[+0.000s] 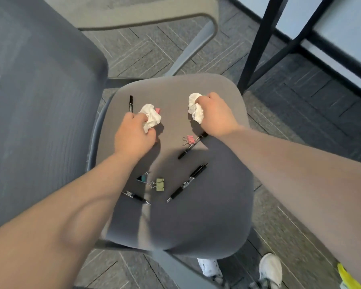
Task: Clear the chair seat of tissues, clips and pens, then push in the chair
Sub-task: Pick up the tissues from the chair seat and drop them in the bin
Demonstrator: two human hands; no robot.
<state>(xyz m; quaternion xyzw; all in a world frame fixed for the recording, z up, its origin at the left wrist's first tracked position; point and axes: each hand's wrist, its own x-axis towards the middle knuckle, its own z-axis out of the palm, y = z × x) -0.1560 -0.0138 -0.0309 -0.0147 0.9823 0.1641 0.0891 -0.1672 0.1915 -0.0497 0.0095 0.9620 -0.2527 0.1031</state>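
Left hand (pixel 133 135) curled shut around a crumpled tissue (pixel 151 117) at the far left of the chair seat (pixel 196 222); a pink clip (pixel 157 110) peeks from behind it. Right hand (pixel 215 113) fisted on a second tissue (pixel 195 108), far right. Loose on the seat: four black pens, one upright beside the left hand (pixel 131 103), another pink clip (pixel 189 139), a green clip (pixel 159 184), a teal clip (pixel 142 178)
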